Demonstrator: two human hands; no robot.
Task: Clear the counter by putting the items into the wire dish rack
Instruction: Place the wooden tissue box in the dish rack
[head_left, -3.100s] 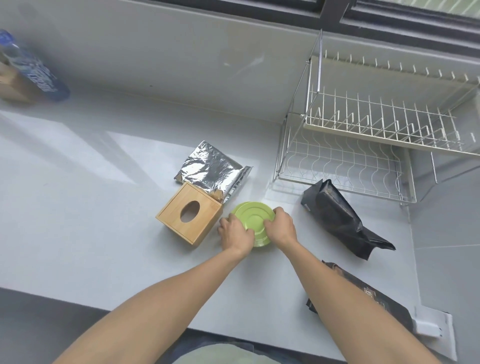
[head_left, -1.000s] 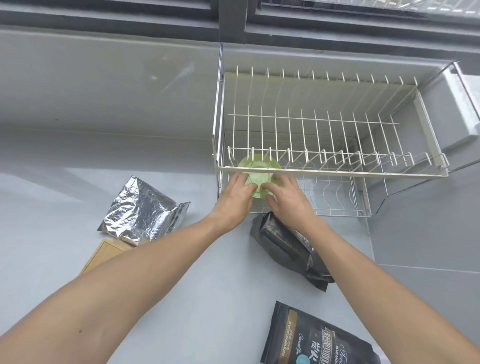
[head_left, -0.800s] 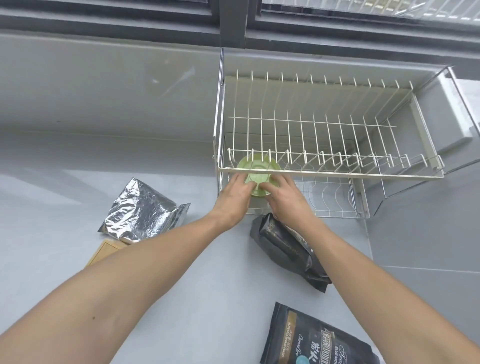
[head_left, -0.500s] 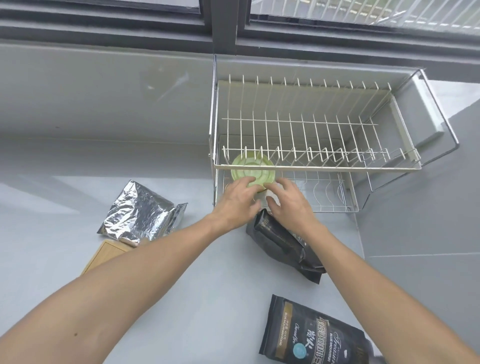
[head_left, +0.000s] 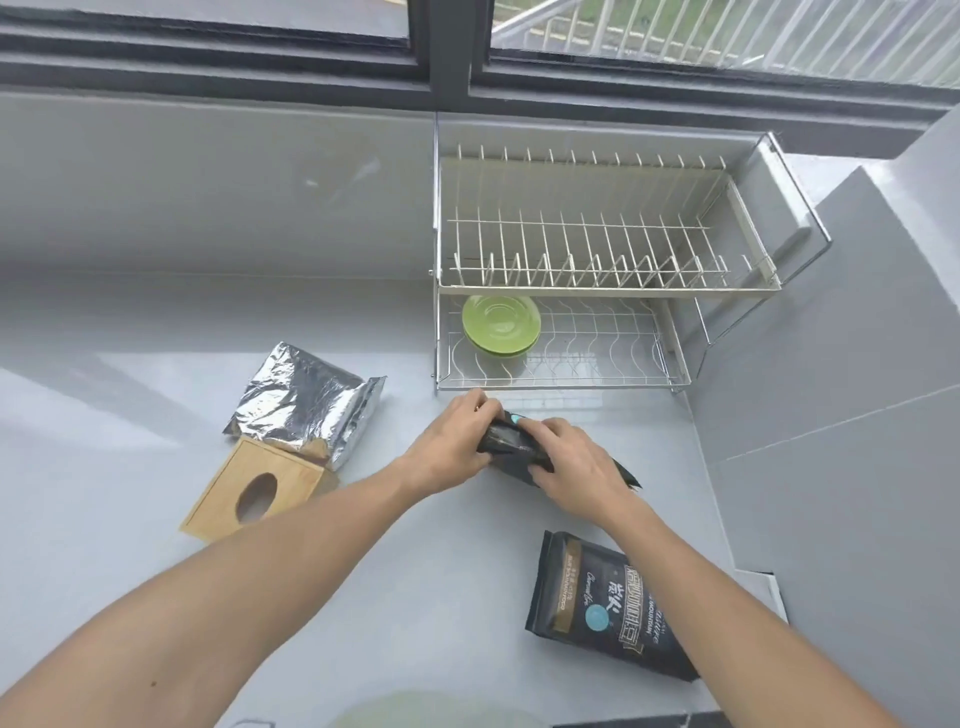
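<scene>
head view: left hand (head_left: 457, 441) and right hand (head_left: 576, 467) both clasped around black pouch (head_left: 506, 441); green plates (head_left: 501, 325) in wire dish rack (head_left: 670, 371)

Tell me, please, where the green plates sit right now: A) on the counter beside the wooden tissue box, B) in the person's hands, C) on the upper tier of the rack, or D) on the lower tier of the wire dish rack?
D: the green plates lie stacked at the left end of the wire dish rack lower tier, under the empty upper tier.
</scene>
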